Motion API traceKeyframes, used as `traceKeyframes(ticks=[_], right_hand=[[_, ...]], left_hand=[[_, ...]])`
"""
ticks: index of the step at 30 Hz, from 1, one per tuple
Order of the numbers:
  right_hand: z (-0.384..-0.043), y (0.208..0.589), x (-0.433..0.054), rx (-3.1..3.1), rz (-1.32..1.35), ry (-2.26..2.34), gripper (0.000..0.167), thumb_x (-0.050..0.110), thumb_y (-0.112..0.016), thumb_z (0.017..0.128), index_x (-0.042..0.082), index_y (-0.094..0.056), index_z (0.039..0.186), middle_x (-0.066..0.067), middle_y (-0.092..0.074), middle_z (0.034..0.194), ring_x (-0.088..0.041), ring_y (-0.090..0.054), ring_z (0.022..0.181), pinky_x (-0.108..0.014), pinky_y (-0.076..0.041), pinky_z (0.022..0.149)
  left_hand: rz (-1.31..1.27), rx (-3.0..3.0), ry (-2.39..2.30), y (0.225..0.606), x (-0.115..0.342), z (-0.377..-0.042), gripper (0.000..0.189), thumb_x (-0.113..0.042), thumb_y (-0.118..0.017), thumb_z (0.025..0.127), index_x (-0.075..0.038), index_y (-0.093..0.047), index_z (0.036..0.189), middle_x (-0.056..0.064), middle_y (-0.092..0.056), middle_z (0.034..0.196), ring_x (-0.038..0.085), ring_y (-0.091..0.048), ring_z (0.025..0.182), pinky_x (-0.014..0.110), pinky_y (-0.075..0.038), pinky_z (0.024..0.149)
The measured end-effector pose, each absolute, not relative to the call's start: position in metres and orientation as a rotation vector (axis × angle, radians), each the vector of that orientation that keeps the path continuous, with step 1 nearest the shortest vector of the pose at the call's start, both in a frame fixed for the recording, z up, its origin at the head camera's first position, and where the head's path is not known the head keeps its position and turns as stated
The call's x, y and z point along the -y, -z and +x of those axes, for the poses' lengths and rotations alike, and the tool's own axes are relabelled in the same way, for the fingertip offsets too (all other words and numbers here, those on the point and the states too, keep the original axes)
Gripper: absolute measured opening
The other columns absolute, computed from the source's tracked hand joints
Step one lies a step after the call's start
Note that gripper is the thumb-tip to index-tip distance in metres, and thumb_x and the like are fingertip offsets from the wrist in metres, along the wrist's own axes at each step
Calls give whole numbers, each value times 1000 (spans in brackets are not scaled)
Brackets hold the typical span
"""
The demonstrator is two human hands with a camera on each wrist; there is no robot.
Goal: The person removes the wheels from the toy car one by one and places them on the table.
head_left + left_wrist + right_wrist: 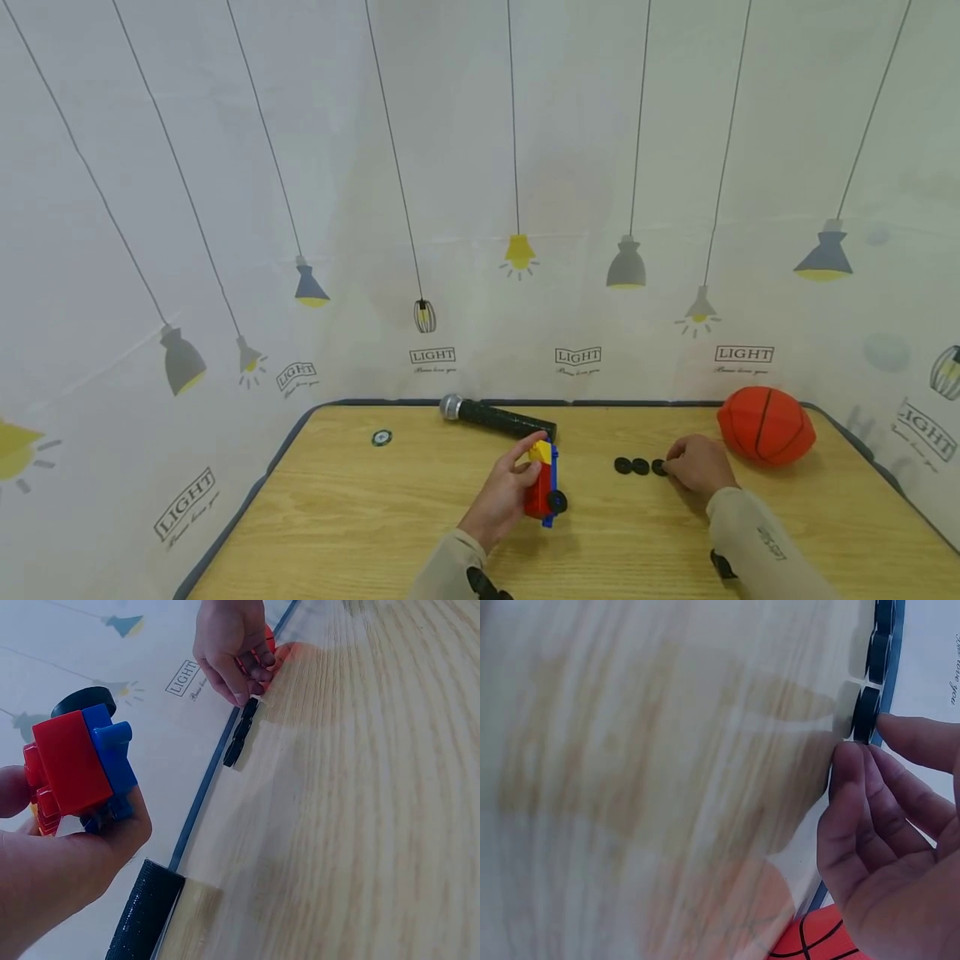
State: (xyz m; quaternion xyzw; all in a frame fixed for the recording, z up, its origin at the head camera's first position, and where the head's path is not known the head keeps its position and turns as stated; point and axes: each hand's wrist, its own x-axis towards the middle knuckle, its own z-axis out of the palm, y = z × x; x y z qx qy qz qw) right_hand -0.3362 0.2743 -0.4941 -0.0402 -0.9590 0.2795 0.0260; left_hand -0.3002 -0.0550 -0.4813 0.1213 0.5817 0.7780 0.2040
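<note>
My left hand (504, 498) holds a toy car (538, 483) built of red, blue and yellow blocks, tilted up above the table. A black wheel (557, 501) sits on the side of the car; the left wrist view shows its red block (73, 763) and blue base (111, 754) close up. Three black toy wheels lie in a row to the right of the car. At the right end of that row, my right hand (703, 467) pinches the nearest wheel (866, 714) between thumb and fingertips, on the table. The other two wheels (632, 467) lie just left of it.
Behind the car lies a black microphone (498, 417) with a silver head. A small round chip (382, 437) is at the back left of the wooden table (345, 517). The red basketball-patterned ball (767, 427) stands right of my right hand. A lamp-printed sheet (480, 183) surrounds the table.
</note>
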Motion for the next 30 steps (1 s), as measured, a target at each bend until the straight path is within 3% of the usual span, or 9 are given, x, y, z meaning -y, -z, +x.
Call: traceKeyframes(ticks=[5, 14, 25, 30], right_hand=[[-334, 495, -274, 2959, -118, -885, 12, 13, -71, 83, 3, -75, 89, -18, -73, 98, -37, -62, 96, -57, -47, 92], [-336, 499, -273, 2945, -93, -859, 14, 19, -73, 84, 6, -76, 89, -20, -73, 103, -40, -64, 99, -57, -49, 90], [-335, 498, -273, 2909, -105, -858, 21, 22, -69, 87, 3, -75, 90, -19, -74, 99, -32, -65, 90, -52, -52, 84], [-334, 490, -270, 2902, -92, -892, 24, 22, -68, 90, -1, -74, 95, -15, -73, 93, -25, -62, 82, -41, -52, 72]], left_hand=[[312, -1600, -2183, 480, 53, -299, 45, -13, -37, 108, -24, -43, 152, 21, -34, 153, 27, -47, 124, 41, -42, 105], [295, -1603, -2190, 479, 52, -297, 45, -13, -38, 108, -24, -43, 151, 19, -36, 150, 26, -47, 121, 39, -43, 102], [316, -1603, -2182, 481, 51, -299, 45, -13, -37, 108, -25, -43, 152, 20, -36, 152, 26, -48, 122, 37, -44, 102], [298, -1615, -2190, 480, 50, -297, 45, -13, -37, 108, -24, -43, 152, 21, -34, 153, 27, -48, 123, 40, -43, 104]])
